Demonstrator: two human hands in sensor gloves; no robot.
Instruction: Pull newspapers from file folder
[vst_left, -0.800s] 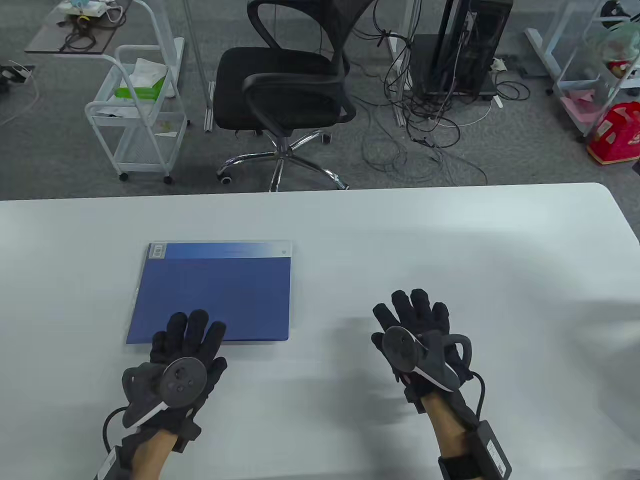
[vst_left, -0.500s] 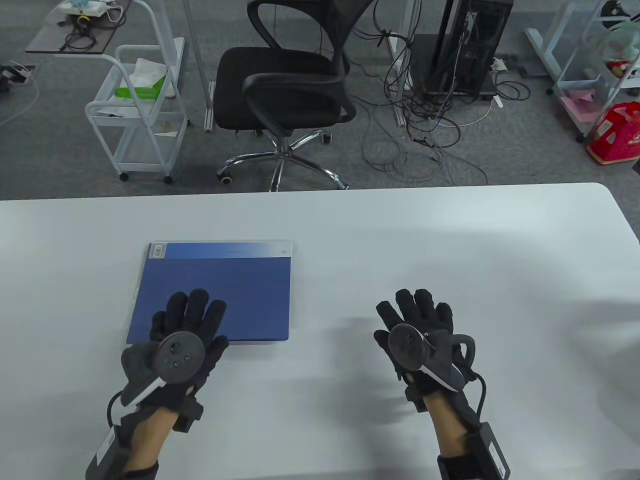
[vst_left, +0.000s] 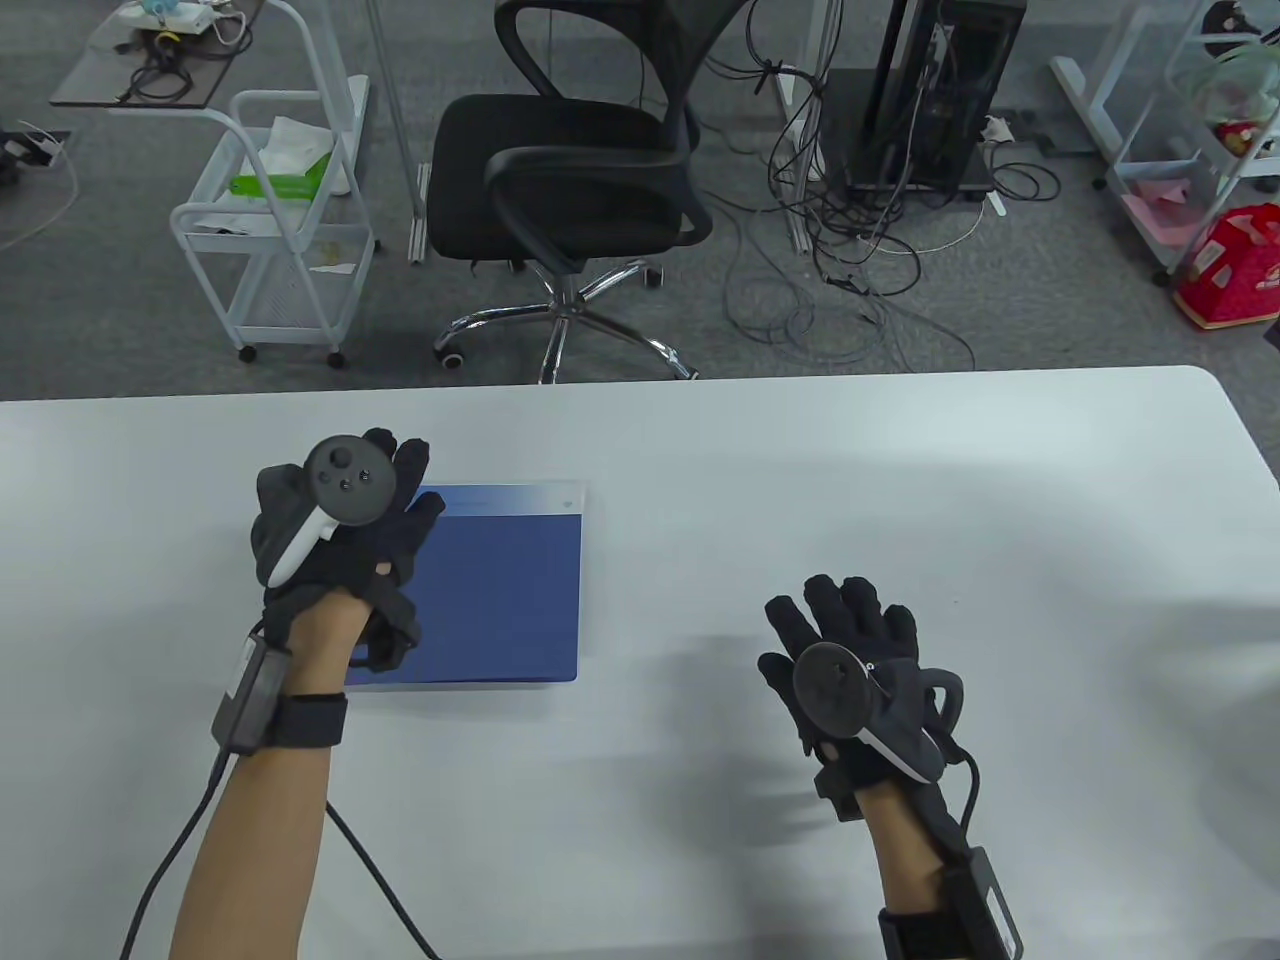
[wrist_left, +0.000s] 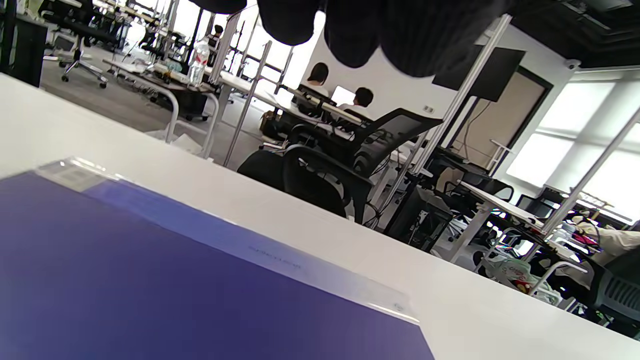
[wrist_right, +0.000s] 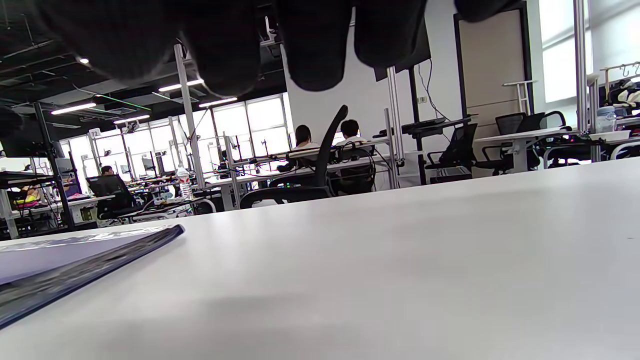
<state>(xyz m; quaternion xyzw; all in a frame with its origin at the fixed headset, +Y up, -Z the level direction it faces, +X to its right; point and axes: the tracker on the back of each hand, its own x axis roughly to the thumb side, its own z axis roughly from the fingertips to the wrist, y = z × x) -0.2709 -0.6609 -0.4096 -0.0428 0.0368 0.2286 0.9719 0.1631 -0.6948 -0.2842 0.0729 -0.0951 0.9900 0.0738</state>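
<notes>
A blue file folder (vst_left: 500, 590) with a clear top strip lies flat and closed on the white table (vst_left: 800, 460). No newspaper shows. My left hand (vst_left: 345, 520) is over the folder's far left corner with fingers spread, holding nothing; I cannot tell whether it touches the folder. The folder fills the left wrist view (wrist_left: 150, 280), and the fingertips (wrist_left: 350, 30) hang above it. My right hand (vst_left: 850, 650) is open, fingers spread, over bare table to the right of the folder. In the right wrist view the folder's edge (wrist_right: 90, 265) lies at the left.
A black office chair (vst_left: 570, 180) and a white wire cart (vst_left: 280, 220) stand beyond the table's far edge. Cables and a computer tower (vst_left: 920, 100) are on the floor at the back right.
My left hand has moved from the folder's near edge forward to its far left corner. My right hand has drifted slightly right and toward me.
</notes>
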